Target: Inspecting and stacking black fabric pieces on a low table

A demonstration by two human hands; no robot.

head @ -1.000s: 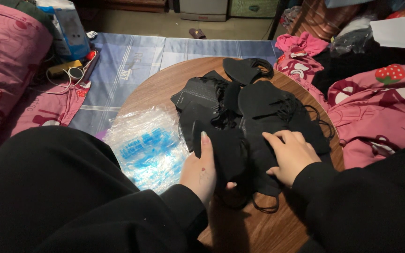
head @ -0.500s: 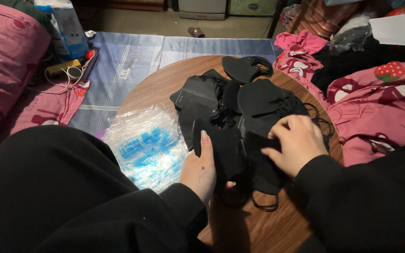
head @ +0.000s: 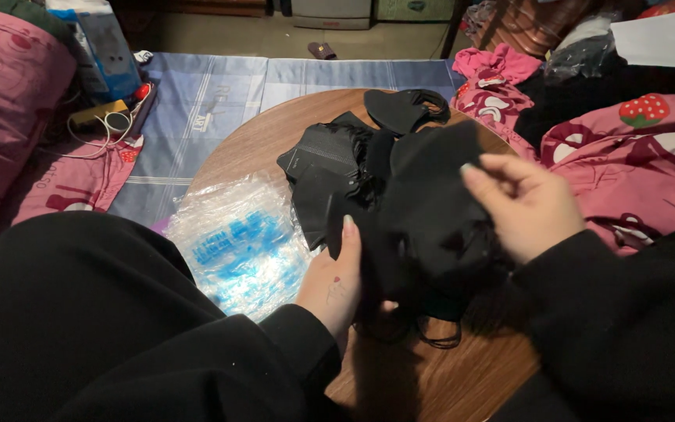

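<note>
A heap of black face masks [head: 337,168] lies on a round wooden table [head: 267,133]. My right hand [head: 521,203] grips a black mask [head: 431,211] by its upper edge and holds it raised above the heap. My left hand [head: 333,277] lies flat against the left side of the same stack, fingers straight, touching the masks near the table's front. One more black mask [head: 404,109] rests apart at the far edge of the table. Both my sleeves are black.
A clear plastic bag with blue print [head: 240,246] lies on the table's left edge beside my knee. Pink strawberry-print bedding [head: 634,148] borders the right, a pink cushion [head: 1,101] the left. A blue-grey mat [head: 197,101], cables and a pack lie beyond.
My right hand has lifted off the heap and risen with a black mask pinched in its fingers. My left hand has stayed against the stack.
</note>
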